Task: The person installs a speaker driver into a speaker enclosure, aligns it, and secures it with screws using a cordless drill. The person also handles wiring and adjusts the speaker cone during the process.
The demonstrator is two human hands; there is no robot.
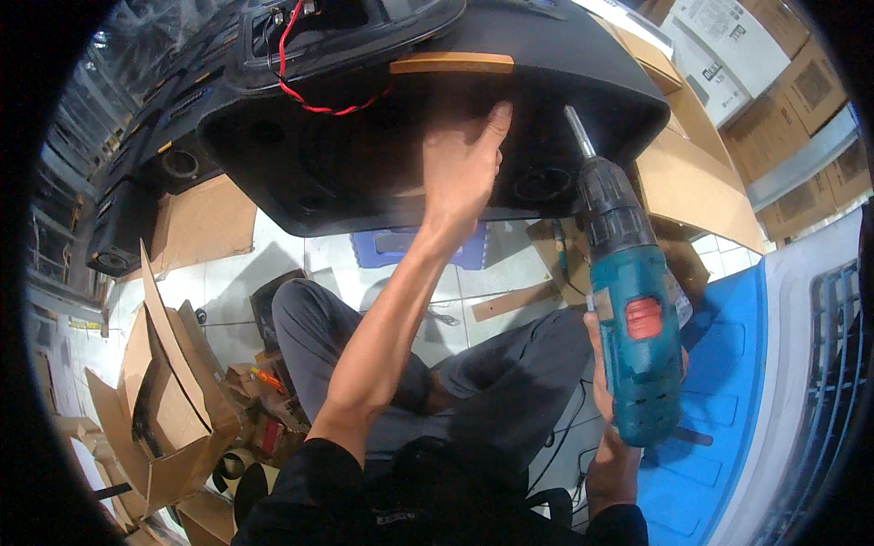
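Observation:
My left hand lies flat, fingers together, against the side of a large black speaker cabinet in front of me. A wooden strip sits on the cabinet's upper edge just above my fingertips. My right hand grips the handle of a teal cordless drill. The drill bit points up at the cabinet's right side, close to a round port hole. A red wire loops out of the cabinet's open top.
Open cardboard boxes lie on the tiled floor at my left. More black cabinets stand at the far left. A blue plastic stool is at my right, a small blue stool under the cabinet. Stacked cartons fill the upper right.

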